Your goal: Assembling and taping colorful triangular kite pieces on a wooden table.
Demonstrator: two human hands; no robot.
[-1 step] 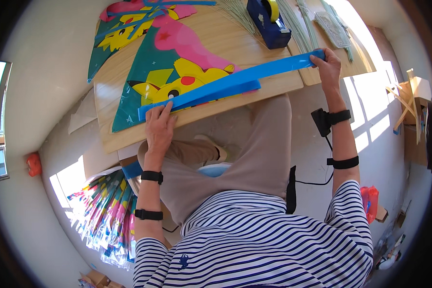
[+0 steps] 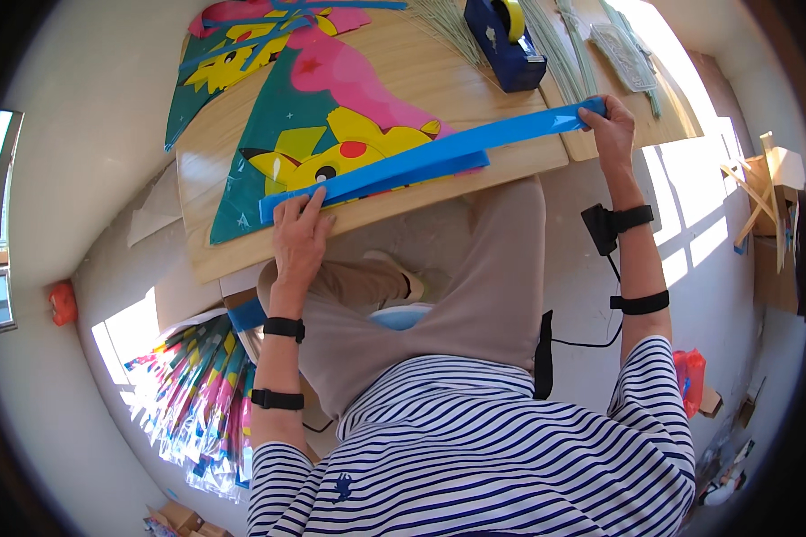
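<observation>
The right hand [image 2: 611, 130] pinches a blue ribbon [image 2: 475, 139] by its end; leftward, the left hand [image 2: 300, 240] touches it, closure unclear.

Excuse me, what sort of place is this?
Probably a small craft workshop: a wooden table carries a heavy blue tape dispenser and bundles of thin, pale rods, with a pile of colourful printed plastic pieces lower down.
</observation>
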